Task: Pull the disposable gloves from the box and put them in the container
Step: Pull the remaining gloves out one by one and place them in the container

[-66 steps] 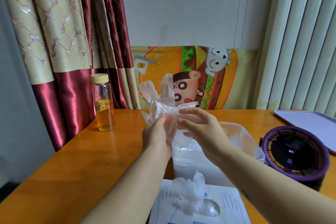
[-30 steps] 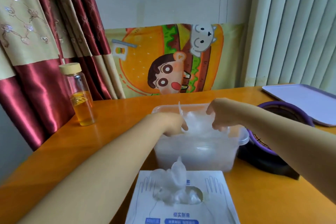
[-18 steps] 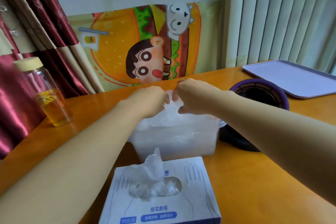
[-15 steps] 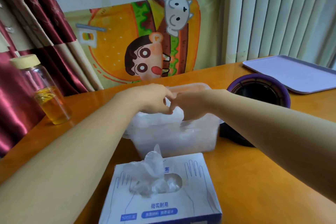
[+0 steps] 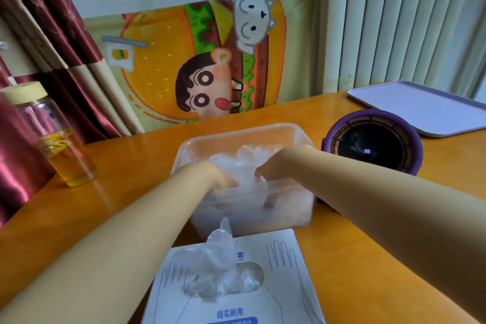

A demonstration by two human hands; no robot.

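Note:
A clear plastic container (image 5: 238, 136) stands mid-table with a heap of thin transparent disposable gloves (image 5: 251, 156) inside. Both my hands reach down into it: my left hand (image 5: 211, 175) at the near left, my right hand (image 5: 273, 162) at the near right. Their fingers are curled down into the gloves, closed on the crumpled plastic, and show only dimly through the frosted wall. In front of the container lies the white glove box (image 5: 285, 268), and a crumpled glove (image 5: 218, 252) sticks up from its oval opening.
A glass bottle of amber liquid with a tan cap (image 5: 61, 150) stands at the left on the orange wooden table (image 5: 131, 166). A round purple device with a dark centre (image 5: 373, 144) sits just right of the container. A lilac tray (image 5: 420, 108) lies far right.
My hands held a glove up in the air, then came down together over the container. They are now sunk deeper into it, fingers down among the gloves.

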